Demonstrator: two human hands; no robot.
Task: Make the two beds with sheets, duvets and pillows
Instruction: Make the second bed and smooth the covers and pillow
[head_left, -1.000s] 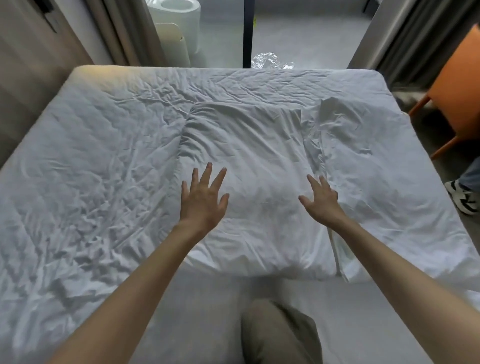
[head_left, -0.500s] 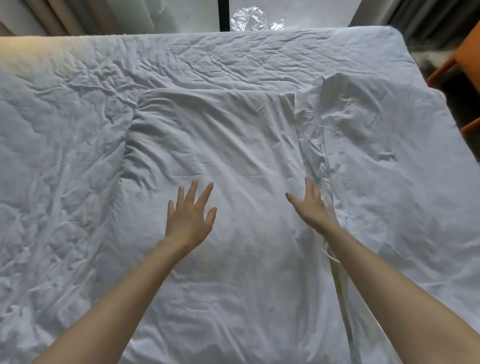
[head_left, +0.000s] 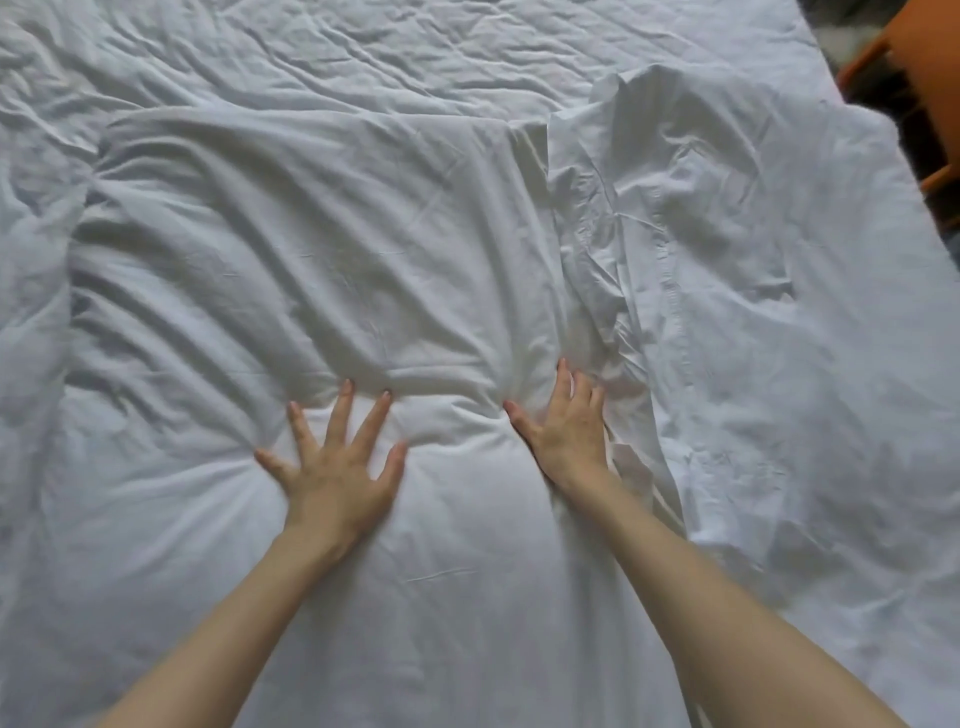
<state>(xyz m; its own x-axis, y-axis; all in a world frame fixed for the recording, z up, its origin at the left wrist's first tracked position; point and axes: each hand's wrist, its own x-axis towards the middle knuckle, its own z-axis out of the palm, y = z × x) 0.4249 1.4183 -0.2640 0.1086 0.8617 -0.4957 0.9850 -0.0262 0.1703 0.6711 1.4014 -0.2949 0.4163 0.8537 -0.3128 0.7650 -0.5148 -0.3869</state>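
Two open hands, left hand (head_left: 337, 470) and right hand (head_left: 566, 431), press the soft pillow (head_left: 311, 244), probably light to lift by its corners.

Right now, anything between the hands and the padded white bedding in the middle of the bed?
Nothing visible. The left hand and right hand press flat on the padded bedding, fingers straight. A loose sheet lies bunched beside the right hand.

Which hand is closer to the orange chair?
Right. The right hand presses the pillow nearer the orange chair, up in the far right corner; the left hand presses further left.
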